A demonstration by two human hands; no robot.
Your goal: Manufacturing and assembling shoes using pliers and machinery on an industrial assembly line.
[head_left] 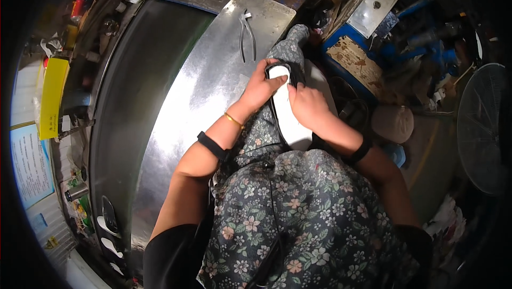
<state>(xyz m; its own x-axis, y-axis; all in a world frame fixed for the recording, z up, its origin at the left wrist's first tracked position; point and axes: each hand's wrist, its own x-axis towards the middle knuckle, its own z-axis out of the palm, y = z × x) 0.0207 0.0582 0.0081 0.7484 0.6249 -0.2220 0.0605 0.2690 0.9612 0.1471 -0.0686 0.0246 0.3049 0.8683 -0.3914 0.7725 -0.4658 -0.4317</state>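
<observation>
An unfinished shoe [288,120] rests sole side up over my lap, with a long white bottom and black upper material around its edge. My left hand [260,90] grips its far end from the left, the thumb lying on the white surface. From the right, my right hand [309,105] is closed on the black edge near the same end, fingers bent; the palm hides part of the side. Lasting pincers [247,37] with long grey handles lie apart from both hands on the shiny metal table [184,89].
Left of the metal table runs a dark conveyor belt [138,70], with shoe parts [109,217] near its lower end. A control box [377,1] with buttons stands at the upper right. Farther right are a pinkish bucket [392,123] and a round fan guard [482,129].
</observation>
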